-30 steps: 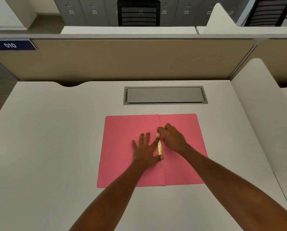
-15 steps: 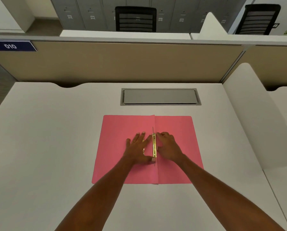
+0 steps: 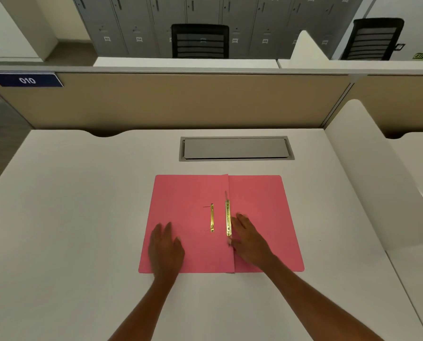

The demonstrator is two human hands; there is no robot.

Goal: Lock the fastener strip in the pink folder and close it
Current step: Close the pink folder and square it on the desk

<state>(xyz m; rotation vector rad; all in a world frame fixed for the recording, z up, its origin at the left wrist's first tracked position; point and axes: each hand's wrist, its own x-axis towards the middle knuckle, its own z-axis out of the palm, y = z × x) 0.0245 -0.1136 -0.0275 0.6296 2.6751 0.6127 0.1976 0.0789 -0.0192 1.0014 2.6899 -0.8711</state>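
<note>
My left hand [image 3: 166,249] lies flat and open on the left leaf of the pink folder [image 3: 188,217], fingers together and pointing toward twelve o'clock, holding nothing; the palm presses the card near its lower left corner. My right hand [image 3: 248,238] is open too, fingers stretched flat on the right leaf, gripping nothing. Its fingertips [image 3: 238,217] sit just beside the fastener strip [image 3: 228,217], at three o'clock from it, and my thumb lies near the strip's lower end; whether skin actually touches the metal I cannot tell, since the hand is a little blurred.

The folder lies open on the white desk [image 3: 82,217], its fold running from twelve to six o'clock between my two hands. The gold fastener strip lies along that fold, lengthwise, with a thin grey prong [image 3: 226,194] sticking out past its far end toward twelve. At nine o'clock from it, on the left leaf and well clear of my left hand, lies a second, shorter gold bar [image 3: 212,217], parallel to the first.

Count: one folder, two gold metal pieces, two hands. Beyond the folder at twelve o'clock sits one grey cable hatch [image 3: 235,148] set into the desk.
</note>
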